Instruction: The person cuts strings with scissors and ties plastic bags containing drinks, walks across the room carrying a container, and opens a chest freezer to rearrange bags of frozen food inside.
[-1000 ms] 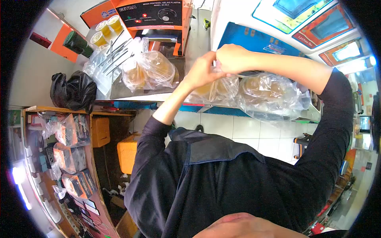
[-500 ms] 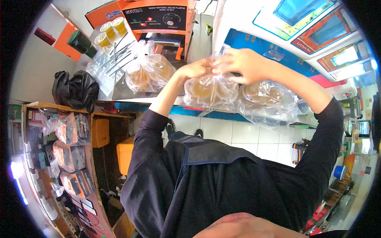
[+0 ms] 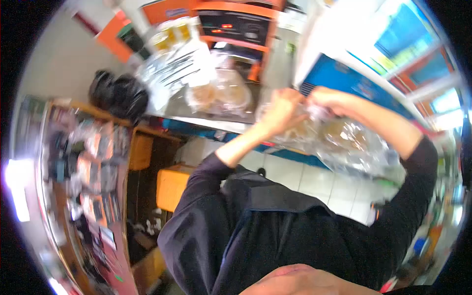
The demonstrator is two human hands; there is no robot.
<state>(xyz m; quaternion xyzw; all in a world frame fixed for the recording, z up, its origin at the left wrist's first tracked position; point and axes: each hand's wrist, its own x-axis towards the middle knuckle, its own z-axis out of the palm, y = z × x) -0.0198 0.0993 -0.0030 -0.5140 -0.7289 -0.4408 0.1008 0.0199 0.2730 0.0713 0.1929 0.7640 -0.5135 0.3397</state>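
From where I stand, the person's attention is on the middle clear bag (image 3: 301, 132), just right of centre in the upper half of the frame, near the front edge of the counter (image 3: 276, 73). Its top lies under the two hands, and its round amber shapes look like filled cups seen through plastic. The right hand (image 3: 330, 101) is clenched, with a pinch of whitish film showing beneath its fingers; the left hand (image 3: 285, 109) is just beside it at the same bag, but blur hides its fingertips, so I can't tell whether it grips or merely touches. As for progress, I'd call the filling of this bag done and the handling of its neck half finished: no knot or seal can be made out. To its right, the glossy right-hand bag (image 3: 350, 142) is loaded too, though its top can't be read; left of centre, the left-hand bag (image 3: 219, 96) sits bunched up and full, apart from both hands, and looks the nearest to finished. Toward the upper left, some yellow cups (image 3: 169, 37) stand outside any bag, and dark straws (image 3: 178, 69) lie loose in front of them, beside the orange-and-black machine (image 3: 235, 27); those seem untouched so far.
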